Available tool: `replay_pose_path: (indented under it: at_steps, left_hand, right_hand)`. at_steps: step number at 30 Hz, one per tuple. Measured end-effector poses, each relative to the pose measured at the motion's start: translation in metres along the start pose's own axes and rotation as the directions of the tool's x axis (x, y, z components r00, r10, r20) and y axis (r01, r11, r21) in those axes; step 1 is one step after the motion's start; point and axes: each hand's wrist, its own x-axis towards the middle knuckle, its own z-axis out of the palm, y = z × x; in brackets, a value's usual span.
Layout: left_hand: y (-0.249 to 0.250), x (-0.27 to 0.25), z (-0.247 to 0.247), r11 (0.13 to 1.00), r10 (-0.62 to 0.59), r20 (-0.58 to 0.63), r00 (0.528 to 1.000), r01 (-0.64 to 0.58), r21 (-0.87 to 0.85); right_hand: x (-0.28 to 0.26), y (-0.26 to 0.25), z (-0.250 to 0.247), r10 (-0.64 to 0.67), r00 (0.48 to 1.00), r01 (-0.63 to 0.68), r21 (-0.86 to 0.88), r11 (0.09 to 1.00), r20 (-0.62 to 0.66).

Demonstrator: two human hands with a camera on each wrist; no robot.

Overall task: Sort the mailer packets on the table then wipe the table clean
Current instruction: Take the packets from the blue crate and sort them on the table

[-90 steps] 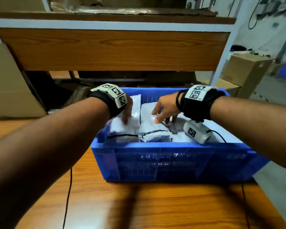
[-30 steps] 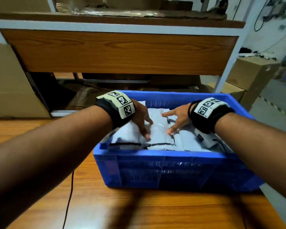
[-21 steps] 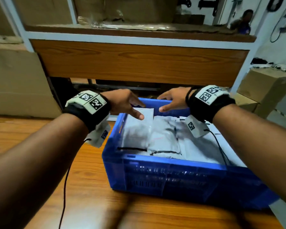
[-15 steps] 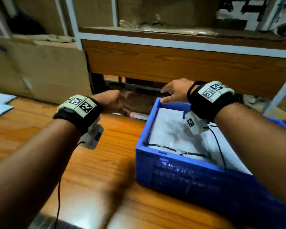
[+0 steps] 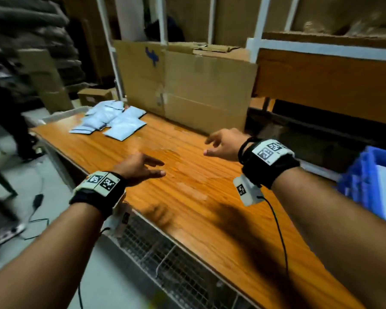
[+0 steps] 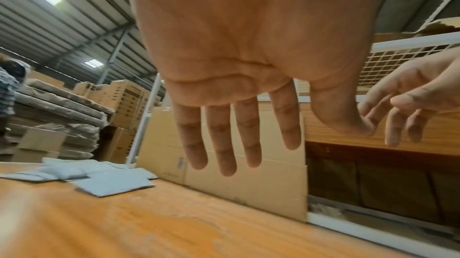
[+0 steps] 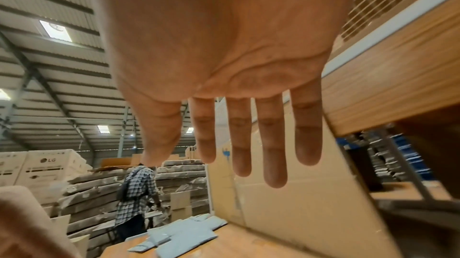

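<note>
Several mailer packets [image 5: 112,120] lie in a loose pile at the far left end of the table [image 5: 187,186], maybe five or six; blur hides the count. Both the left hand [image 5: 138,168] and right hand [image 5: 223,144] hover empty with fingers spread. Reaching over and picking one packet at a time should work best, then dropping it in the blue crate [image 5: 361,181].

A flattened cardboard sheet [image 5: 183,85] leans upright just beyond the hands, against a white-framed wooden shelf [image 5: 325,79]. Stacked cartons [image 6: 127,100] stand farther off to their left. A person in a checked shirt [image 7: 135,189] stands among them.
</note>
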Motion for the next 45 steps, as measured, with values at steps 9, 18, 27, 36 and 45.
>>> replay_pose_path:
  at_steps: [9, 18, 27, 36, 45]
  left_hand:
    - [-0.145, -0.008, -0.05, 0.972, -0.202, -0.169, 0.965, 0.175, -0.158]
    - [-0.245, 0.067, -0.103, 0.956, -0.284, -0.192, 0.939, 0.264, -0.126]
    - [-0.311, 0.168, -0.171, 0.964, -0.267, -0.224, 0.937, 0.262, -0.052]
    - [-0.357, 0.285, -0.185, 0.975, -0.213, -0.218, 0.952, 0.223, 0.018]
    - [-0.37, 0.414, -0.201, 0.995, -0.076, -0.11, 0.991, 0.083, 0.063]
  right_hand:
    - [0.118, -0.111, 0.089, -0.08, 0.98, 0.083, -0.011, 0.996, 0.184]
    - [0.291, -0.164, 0.144, -0.085, 0.973, 0.093, -0.026, 0.995, 0.213]
    - [0.435, -0.197, 0.165, -0.001, 0.979, -0.006, 0.033, 0.999, 0.201]
    - [0.51, -0.223, 0.191, 0.273, 0.954, -0.293, 0.195, 0.936, 0.121]
    - [0.551, -0.257, 0.197, 0.465, 0.865, -0.497, 0.187, 0.847, 0.189]
